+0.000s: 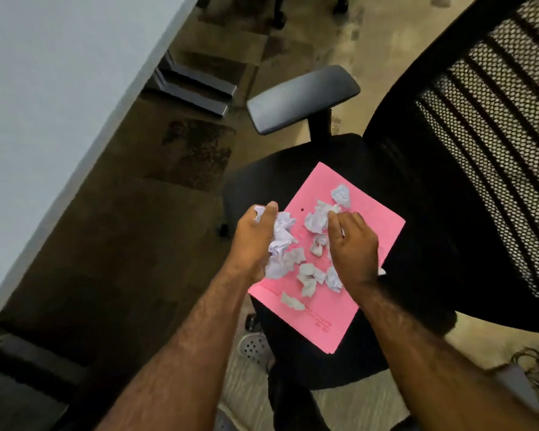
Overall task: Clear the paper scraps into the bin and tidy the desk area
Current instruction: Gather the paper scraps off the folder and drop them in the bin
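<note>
Scraps (308, 275) of crumpled white paper lie scattered on a pink folder (333, 309), which rests flat on the black seat of an office chair (417, 213) in the middle of the frame. The left hand (255, 241) is curled shut around a wad of scraps (280, 241), with paper bulging out past the thumb. The right hand (352, 244) hovers low over the pile, fingers bent and gathered near a larger scrap, though whether they actually pinch it cannot be told. To do this step well, the person would likely sweep the loose bits toward one heap and squeeze them tight, since small pieces near the folder's lower edge could slide off onto the carpet. Lifting the folder as a tray might carry everything at once. No bin is visible anywhere; the folder is the only thing holding paper, and a white desk (44, 104) fills the upper left.
</note>
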